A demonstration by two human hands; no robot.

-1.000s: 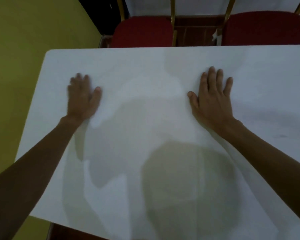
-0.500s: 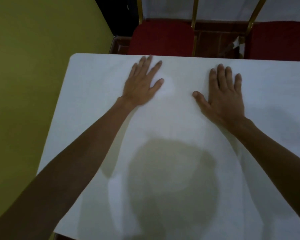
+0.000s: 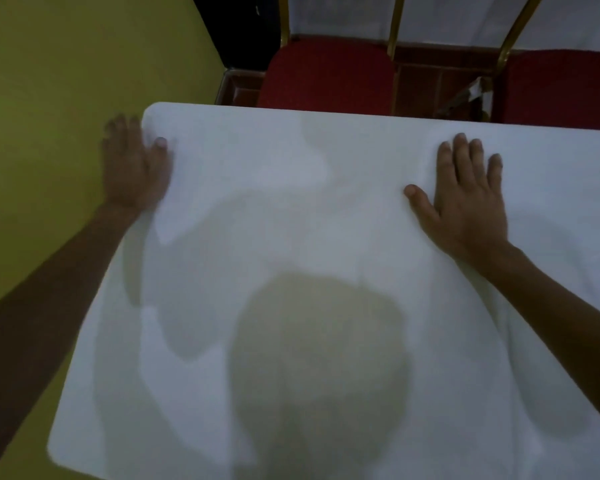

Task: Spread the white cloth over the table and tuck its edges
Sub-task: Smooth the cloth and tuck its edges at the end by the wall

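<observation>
White cloth (image 3: 326, 209): spread flat over the table, spreading apparently done. Left hand (image 3: 132, 164): blurred, at the far-left corner, fingers over the edge, grip unclear. Right hand (image 3: 465, 199): flat, fingers splayed, pressing the cloth. Tucking: not seen finished.

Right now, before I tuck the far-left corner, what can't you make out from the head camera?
- Left hand: motion-blurred at the white cloth's left edge; fingers past the edge, grip unclear.
- Cloth overhang along the left and far sides: hidden below the tabletop.
- Cloth's right end: cut off by the frame.
- Near edge: cut off by the frame bottom.
- Right hand: flat, nothing hidden.
</observation>
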